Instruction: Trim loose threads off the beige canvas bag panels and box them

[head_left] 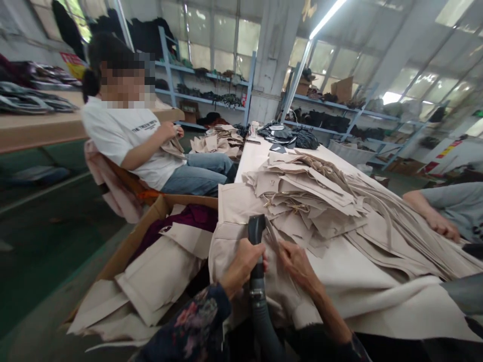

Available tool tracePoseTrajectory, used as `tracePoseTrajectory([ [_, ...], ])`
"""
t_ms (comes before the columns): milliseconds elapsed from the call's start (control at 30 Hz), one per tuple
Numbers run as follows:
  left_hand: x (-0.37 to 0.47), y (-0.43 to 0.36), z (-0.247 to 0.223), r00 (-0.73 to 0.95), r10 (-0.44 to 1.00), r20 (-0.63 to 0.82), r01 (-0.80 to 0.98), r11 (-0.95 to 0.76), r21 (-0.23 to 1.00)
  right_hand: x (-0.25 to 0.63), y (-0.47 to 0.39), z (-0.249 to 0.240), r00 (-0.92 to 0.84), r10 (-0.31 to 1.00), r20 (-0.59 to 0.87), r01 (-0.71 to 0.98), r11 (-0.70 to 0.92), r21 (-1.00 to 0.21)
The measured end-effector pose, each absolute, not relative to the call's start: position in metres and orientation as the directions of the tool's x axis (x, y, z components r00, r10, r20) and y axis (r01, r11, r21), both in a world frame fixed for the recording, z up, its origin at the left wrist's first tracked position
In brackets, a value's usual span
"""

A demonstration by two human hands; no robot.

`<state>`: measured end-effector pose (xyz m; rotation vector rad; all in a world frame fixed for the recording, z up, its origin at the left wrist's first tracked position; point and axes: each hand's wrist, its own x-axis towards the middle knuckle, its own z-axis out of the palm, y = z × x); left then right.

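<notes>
My left hand (pixel 247 259) is wrapped round a black nozzle (pixel 257 231) joined to a ribbed grey hose (pixel 264 322) that runs down toward my lap. Just right of the nozzle, my right hand (pixel 296 261) pinches the edge of a beige fabric piece (pixel 277 269). More beige cloth (pixel 234 201) lies under and behind the nozzle at the table's near left edge. Beyond my hands rises a layered pile of beige cut pieces (pixel 317 191), with thin ties among them.
At left, a cardboard box (pixel 124 241) holds beige and purple cloth. A seated person (pixel 128 136) handles fabric behind it. Another person's arm (pixel 430 213) rests at the right. Long beige strips (pixel 400 221) cover the table's right side; dark bundles (pixel 283 134) lie at its far end.
</notes>
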<state>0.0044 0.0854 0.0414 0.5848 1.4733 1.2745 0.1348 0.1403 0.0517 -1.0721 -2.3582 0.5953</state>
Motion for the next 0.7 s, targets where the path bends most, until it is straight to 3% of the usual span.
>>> tracePoseTrajectory([
  [100, -0.003, 0.092, 0.035, -0.363, 0.870, -0.333, -0.193, 0.279, 0.941, 0.117, 0.124, 0.071, -0.531, 0.764, 0.366, 0.753, 0.624, -0.210],
  [233, -0.007, 0.085, 0.032, -0.351, 0.912, -0.211, -0.104, 0.186, 0.977, 0.084, 0.115, 0.082, -0.617, 0.777, 0.129, 0.779, 0.626, -0.043],
  [333, -0.008, 0.067, 0.034, -0.221, 0.972, -0.076, -0.022, 0.073, 0.997, 0.070, 0.123, 0.078, -0.606, 0.792, 0.072, 0.791, 0.610, -0.053],
  [400, -0.011, 0.048, 0.032, -0.198, 0.976, 0.091, 0.142, -0.063, 0.988, 0.066, 0.128, 0.075, -0.582, 0.813, 0.036, 0.809, 0.583, -0.080],
  [467, -0.023, 0.028, 0.028, -0.333, 0.899, 0.286, 0.385, -0.147, 0.911, 0.066, 0.131, 0.073, -0.559, 0.829, 0.001, 0.823, 0.555, -0.121],
  [533, -0.043, 0.012, 0.021, -0.551, 0.717, 0.427, 0.573, -0.047, 0.818, 0.066, 0.128, 0.073, -0.554, 0.833, -0.002, 0.819, 0.545, -0.179],
  [600, -0.067, 0.005, 0.011, -0.688, 0.598, 0.412, 0.596, 0.141, 0.791, 0.068, 0.119, 0.075, -0.565, 0.825, 0.020, 0.798, 0.552, -0.240],
  [700, -0.096, 0.007, -0.006, -0.709, 0.701, 0.082, 0.395, 0.298, 0.869, 0.071, 0.095, 0.079, -0.609, 0.792, 0.041, 0.740, 0.586, -0.330],
])
